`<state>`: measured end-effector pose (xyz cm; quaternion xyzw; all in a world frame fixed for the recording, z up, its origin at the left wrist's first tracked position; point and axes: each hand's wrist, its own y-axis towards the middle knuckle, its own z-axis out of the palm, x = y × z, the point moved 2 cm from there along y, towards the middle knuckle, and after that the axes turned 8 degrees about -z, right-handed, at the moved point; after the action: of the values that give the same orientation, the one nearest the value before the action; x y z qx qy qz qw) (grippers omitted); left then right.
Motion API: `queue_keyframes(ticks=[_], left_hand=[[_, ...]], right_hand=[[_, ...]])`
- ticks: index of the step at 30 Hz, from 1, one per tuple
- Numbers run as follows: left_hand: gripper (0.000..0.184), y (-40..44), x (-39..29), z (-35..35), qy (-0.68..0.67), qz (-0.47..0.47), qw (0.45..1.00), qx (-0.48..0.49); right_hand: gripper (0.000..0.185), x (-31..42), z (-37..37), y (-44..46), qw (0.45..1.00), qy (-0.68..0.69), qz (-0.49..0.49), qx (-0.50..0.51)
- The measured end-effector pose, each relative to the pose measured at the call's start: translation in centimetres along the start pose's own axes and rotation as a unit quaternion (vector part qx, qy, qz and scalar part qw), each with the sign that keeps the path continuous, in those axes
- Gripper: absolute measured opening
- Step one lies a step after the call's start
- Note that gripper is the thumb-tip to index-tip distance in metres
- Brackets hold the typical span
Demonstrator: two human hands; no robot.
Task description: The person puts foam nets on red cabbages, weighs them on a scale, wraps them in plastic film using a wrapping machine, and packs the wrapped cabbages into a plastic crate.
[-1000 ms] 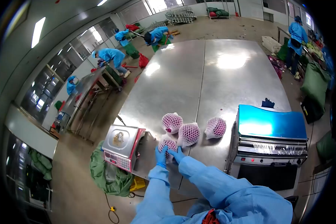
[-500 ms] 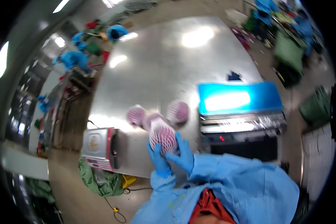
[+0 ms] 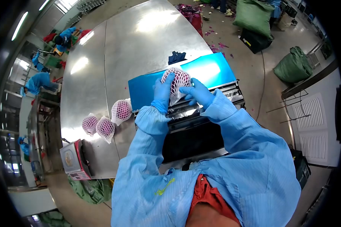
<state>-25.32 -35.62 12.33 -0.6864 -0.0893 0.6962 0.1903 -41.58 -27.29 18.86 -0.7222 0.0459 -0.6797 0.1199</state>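
Going out from the middle of the shiny metal table (image 3: 130,47), three netted balls (image 3: 105,128) sit at 7 o'clock, with a scale (image 3: 76,159) farther out that way. A blue-topped machine (image 3: 193,137) is at 4, a dark rag (image 3: 177,58) at 2.

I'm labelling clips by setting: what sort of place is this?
Probably a produce packing room: round netted items sit on a large metal table, with a scale at its edge, and people in blue work clothes work beyond.

A round, purple-red mesh-wrapped item (image 3: 181,78) sits between gloved fingers (image 3: 169,78), white mesh tail (image 3: 174,101) gathered at one end.
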Motion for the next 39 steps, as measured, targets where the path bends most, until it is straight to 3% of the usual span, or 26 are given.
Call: queue_keyframes(ticks=[1, 3, 8, 11, 13, 15, 17, 18, 20, 24, 25, 27, 30, 33, 34, 36, 37, 39], left_hand=[[0.066, 0.5, 0.5, 0.2, 0.038, 0.024, 0.999, -0.014], [0.070, 0.3, 1.6, 0.0, 0.118, 0.068, 0.990, -0.039], [0.064, -6.4, -2.0, 0.6, 0.007, -0.035, 0.997, 0.061], [0.058, -7.1, -1.1, -1.5, 0.079, -0.022, 0.997, -0.005], [0.056, -9.8, -1.4, -3.4, 0.119, -0.004, 0.993, -0.024], [0.052, -12.3, -0.9, -5.6, 0.153, -0.020, 0.988, -0.025], [0.048, -14.6, 1.3, -9.1, 0.255, -0.134, 0.957, -0.022], [0.046, -15.2, 2.0, -9.5, 0.272, -0.137, 0.952, -0.031], [0.044, -16.0, 2.8, -9.9, 0.308, -0.140, 0.940, -0.052], [0.037, -13.9, 1.8, -9.0, 0.173, -0.265, 0.948, 0.020], [0.019, -13.0, 2.4, -9.1, 0.111, -0.283, 0.953, 0.001], [0.021, -11.4, 3.4, -8.9, 0.083, -0.305, 0.949, -0.009], [0.020, -10.8, 3.3, -8.6, 0.077, -0.272, 0.959, -0.009], [0.018, -12.2, 2.5, -9.6, -0.017, -0.295, 0.953, 0.069], [0.016, -14.1, 1.2, -9.5, -0.047, -0.255, 0.961, 0.093], [0.018, -16.8, -1.4, -10.2, -0.055, -0.215, 0.972, 0.076], [0.018, -17.5, -2.4, -11.2, -0.066, -0.180, 0.978, 0.077], [0.018, -17.6, -4.9, -11.7, -0.153, -0.039, 0.987, 0.045]], right_hand=[[0.069, -0.3, -1.0, 0.1, 0.999, -0.006, 0.043, 0.031], [0.070, -1.7, -2.5, 0.2, 0.999, -0.013, 0.029, 0.029], [0.075, -2.2, -4.6, -0.3, 0.999, -0.015, 0.003, 0.042], [0.072, -1.2, -6.8, -2.2, 0.998, -0.031, 0.000, 0.054], [0.054, -1.7, -9.6, -3.4, 0.999, -0.040, -0.021, -0.004], [0.043, -2.7, -13.9, -4.1, 0.977, -0.190, -0.094, -0.012], [0.036, -2.7, -17.6, -5.9, 0.954, -0.272, 0.125, -0.005], [0.031, -2.8, -17.6, -6.3, 0.957, -0.230, 0.178, -0.008], [0.030, -3.2, -16.6, -6.4, 0.955, -0.189, 0.230, -0.010], [0.025, -5.3, -13.5, -4.8, 0.958, -0.073, 0.276, -0.038], [0.025, -5.2, -12.5, -4.3, 0.958, -0.049, 0.279, -0.043], [0.026, -5.0, -11.3, -3.9, 0.948, -0.068, 0.302, -0.069], [0.026, -5.1, -11.1, -3.0, 0.940, -0.057, 0.329, -0.071], [0.020, -4.4, -11.7, -4.6, 0.947, 0.027, 0.313, -0.059], [0.017, -0.5, -11.1, -6.7, 0.970, -0.025, 0.241, -0.024], [0.016, 3.9, -11.6, -8.1, 0.980, -0.063, 0.187, 0.012], [0.017, 3.9, -12.8, -8.1, 0.977, -0.048, 0.209, 0.015], [0.023, 6.3, -14.5, -7.3, 0.997, 0.001, 0.058, 0.052]])
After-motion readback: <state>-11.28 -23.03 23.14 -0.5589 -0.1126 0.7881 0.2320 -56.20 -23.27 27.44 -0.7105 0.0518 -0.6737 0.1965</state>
